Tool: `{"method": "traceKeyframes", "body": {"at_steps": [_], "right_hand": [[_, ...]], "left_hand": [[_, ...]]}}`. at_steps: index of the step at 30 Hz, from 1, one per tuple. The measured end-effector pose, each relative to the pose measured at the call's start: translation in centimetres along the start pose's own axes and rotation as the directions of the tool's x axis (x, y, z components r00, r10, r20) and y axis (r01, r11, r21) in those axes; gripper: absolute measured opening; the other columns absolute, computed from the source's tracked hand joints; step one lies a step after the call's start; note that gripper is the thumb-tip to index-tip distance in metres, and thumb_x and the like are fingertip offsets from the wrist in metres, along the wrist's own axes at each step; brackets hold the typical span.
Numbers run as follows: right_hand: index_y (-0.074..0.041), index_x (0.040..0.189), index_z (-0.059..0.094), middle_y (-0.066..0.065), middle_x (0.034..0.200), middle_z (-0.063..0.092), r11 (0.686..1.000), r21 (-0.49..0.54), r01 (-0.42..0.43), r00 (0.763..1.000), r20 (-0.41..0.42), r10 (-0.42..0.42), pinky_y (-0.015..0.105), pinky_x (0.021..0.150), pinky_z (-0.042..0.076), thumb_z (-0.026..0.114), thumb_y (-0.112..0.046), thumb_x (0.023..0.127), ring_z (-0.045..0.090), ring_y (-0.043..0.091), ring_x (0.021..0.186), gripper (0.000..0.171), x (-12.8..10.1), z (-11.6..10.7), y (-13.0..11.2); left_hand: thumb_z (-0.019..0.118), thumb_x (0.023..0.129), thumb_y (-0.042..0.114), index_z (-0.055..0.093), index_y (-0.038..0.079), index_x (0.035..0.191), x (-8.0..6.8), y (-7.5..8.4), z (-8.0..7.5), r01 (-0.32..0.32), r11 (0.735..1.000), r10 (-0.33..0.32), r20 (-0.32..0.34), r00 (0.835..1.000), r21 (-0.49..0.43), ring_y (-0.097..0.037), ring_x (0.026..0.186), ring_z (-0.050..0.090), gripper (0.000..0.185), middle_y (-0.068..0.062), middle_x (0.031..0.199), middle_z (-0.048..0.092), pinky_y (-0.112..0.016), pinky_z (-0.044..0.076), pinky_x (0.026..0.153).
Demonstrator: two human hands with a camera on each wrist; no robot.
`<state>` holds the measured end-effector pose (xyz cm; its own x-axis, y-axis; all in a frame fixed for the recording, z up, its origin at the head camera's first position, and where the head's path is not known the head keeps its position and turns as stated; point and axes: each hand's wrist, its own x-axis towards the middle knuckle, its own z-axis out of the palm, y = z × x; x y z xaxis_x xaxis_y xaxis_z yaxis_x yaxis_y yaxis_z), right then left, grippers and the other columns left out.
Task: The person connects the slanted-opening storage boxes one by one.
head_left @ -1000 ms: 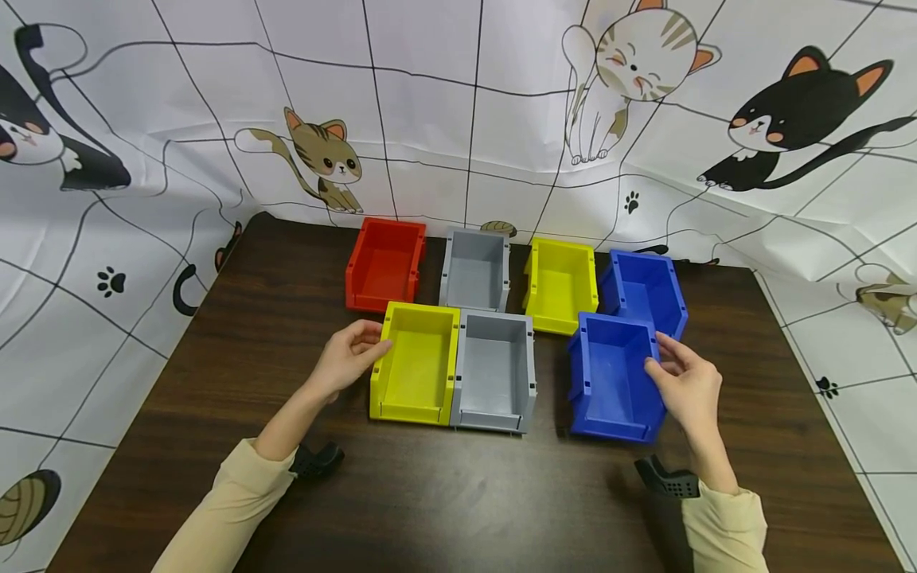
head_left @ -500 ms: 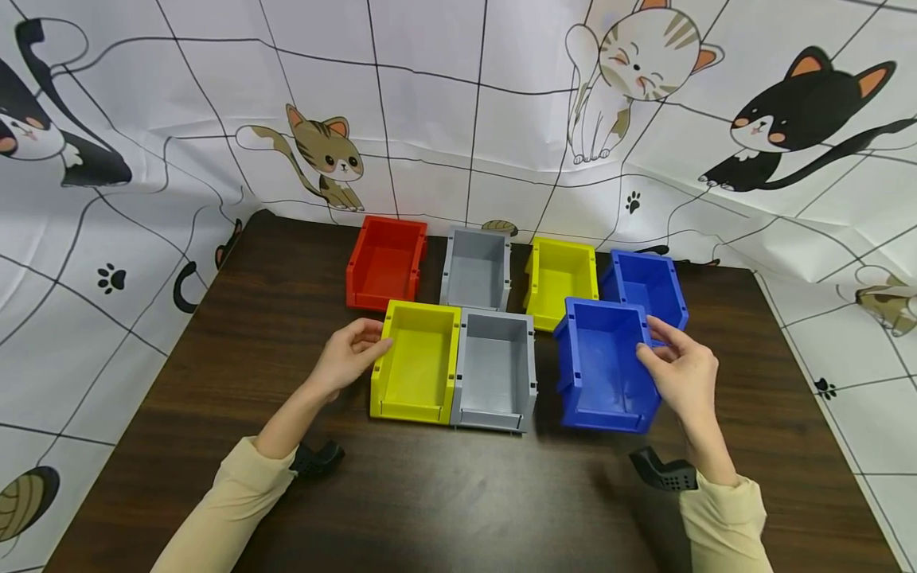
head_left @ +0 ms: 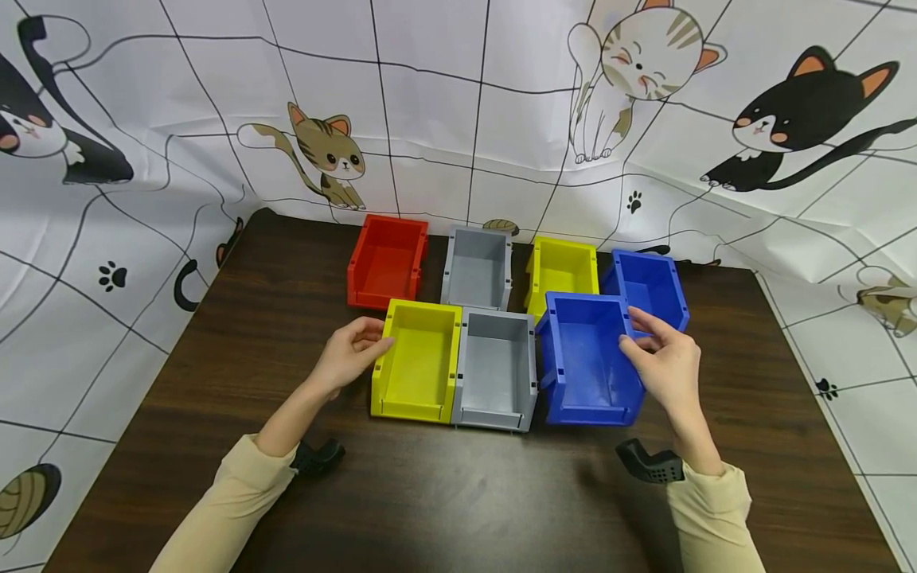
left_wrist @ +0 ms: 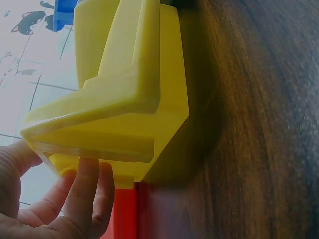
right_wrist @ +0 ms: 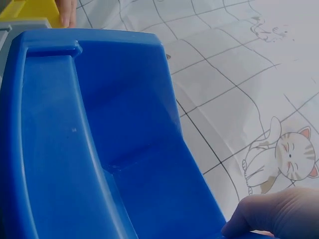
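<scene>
My left hand pinches the left wall of the front yellow bin, thumb over the rim and fingers along the outside. In the left wrist view, fingertips press the outer side of this yellow bin. A front grey bin sits flush against its right wall. My right hand holds a blue bin by its right wall, thumb on the rim. This blue bin stands just right of the grey one; whether they touch cannot be told. It fills much of the right wrist view.
Behind stands a spaced row: a red bin, a grey bin, a yellow bin and a blue bin. The held blue bin partly covers the last two. Dark wooden table; cat-printed sheet behind it.
My right hand has carried the blue bin leftward and slightly back, narrowing the gap to the front grey bin. The left hand and the yellow bin have stayed in place.
</scene>
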<state>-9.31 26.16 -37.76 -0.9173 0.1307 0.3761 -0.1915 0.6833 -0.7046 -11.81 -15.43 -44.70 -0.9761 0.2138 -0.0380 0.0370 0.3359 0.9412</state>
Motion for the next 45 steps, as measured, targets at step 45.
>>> {"method": "traceKeyframes", "body": {"at_steps": [45], "right_hand": [[0.007,0.118,0.061,0.028,0.102,0.065,0.994,-0.010,-0.106,0.992,0.064,0.107,0.007,0.052,0.041,0.063,0.002,0.082,0.051,-0.018,0.060,0.037,-0.1,0.8,0.9]], "left_hand": [[0.060,0.093,0.020,0.051,-0.005,0.120,0.1,-0.3,0.0,-0.009,1.000,0.010,-0.004,1.000,0.015,-0.033,0.101,0.058,0.038,-0.022,0.114,0.055,-0.039,0.050,0.087]]}}
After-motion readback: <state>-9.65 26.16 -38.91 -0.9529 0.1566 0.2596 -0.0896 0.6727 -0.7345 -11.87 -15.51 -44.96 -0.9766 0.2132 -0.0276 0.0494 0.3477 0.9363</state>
